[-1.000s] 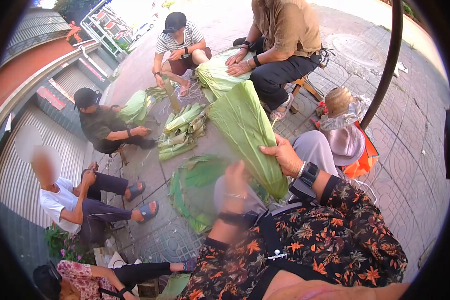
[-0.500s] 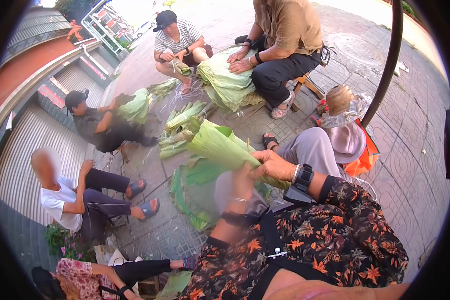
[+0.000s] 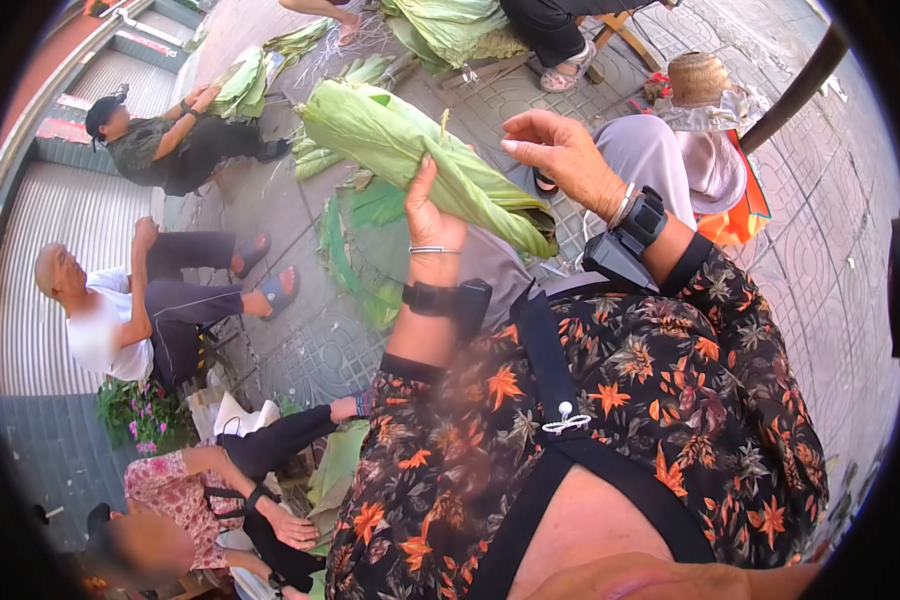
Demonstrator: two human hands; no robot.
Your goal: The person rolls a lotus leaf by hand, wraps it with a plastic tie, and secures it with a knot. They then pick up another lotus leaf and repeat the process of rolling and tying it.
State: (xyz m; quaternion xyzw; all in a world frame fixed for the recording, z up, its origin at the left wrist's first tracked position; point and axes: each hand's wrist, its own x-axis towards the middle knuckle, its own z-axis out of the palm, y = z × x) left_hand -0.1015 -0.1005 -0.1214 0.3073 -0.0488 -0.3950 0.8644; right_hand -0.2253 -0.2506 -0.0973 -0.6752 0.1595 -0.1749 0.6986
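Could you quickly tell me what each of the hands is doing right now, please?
Left hand: closed around the rolled green leaf bundle.
Right hand: open, fingers spread, above the bundle, holding nothing.

No legible text, label, brand or number anywhere — not on the wrist devices, not on the folded green leaves, not on the orange bag. Red strips by the shutter too blurred to read.

An outdoor street workplace (patterned paving, roller shutter, seated workers).
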